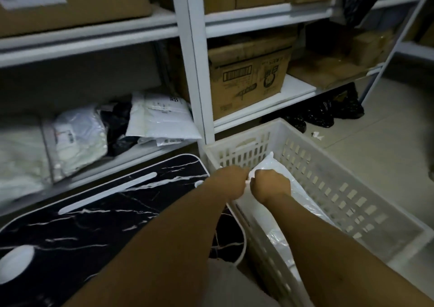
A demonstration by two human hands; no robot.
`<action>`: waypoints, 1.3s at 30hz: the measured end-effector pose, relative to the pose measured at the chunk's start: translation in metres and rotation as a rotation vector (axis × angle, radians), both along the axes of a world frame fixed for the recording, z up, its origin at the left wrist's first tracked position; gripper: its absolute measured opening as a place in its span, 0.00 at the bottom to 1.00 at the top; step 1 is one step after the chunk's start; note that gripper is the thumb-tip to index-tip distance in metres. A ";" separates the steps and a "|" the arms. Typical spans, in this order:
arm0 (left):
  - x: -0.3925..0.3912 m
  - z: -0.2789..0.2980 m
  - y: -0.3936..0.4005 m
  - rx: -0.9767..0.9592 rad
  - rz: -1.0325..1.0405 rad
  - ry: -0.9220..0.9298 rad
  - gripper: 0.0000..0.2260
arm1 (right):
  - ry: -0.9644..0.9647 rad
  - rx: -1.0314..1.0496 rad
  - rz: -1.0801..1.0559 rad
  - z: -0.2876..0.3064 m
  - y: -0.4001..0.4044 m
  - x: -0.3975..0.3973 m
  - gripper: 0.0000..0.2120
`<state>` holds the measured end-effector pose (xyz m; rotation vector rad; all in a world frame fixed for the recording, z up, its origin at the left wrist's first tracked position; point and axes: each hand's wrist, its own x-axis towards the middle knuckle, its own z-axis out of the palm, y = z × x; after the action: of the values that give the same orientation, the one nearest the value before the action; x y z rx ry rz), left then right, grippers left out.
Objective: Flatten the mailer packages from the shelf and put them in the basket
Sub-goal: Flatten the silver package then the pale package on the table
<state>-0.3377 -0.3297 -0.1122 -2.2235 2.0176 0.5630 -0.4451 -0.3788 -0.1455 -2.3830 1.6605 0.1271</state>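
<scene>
White plastic mailer (285, 184) lies inside the slotted basket (340, 184). Left hand (231, 182) and right hand (270, 184), fists side by side, each grip its near end.

The basket (328, 182) stands open at the top, its right half bare beside the white mailer (303, 196); the shelf post (197, 71) rises just behind it; mailers (162, 118) crowd the low shelf (112, 163).
</scene>
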 end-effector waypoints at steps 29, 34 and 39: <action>0.354 0.061 0.384 -0.143 0.991 -0.169 0.14 | -0.200 -0.196 1.004 0.075 0.288 0.375 0.15; 0.383 0.036 0.385 -0.142 0.993 -0.165 0.14 | 0.100 -0.285 1.029 0.051 0.291 0.417 0.20; 0.395 0.017 0.373 -0.407 1.176 -0.182 0.15 | 0.014 -0.338 1.031 0.022 0.279 0.424 0.18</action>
<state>0.0568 0.0438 -0.0949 -3.3907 0.5737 -0.0506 -0.0210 -0.0995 -0.1236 -3.2386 0.3077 0.0285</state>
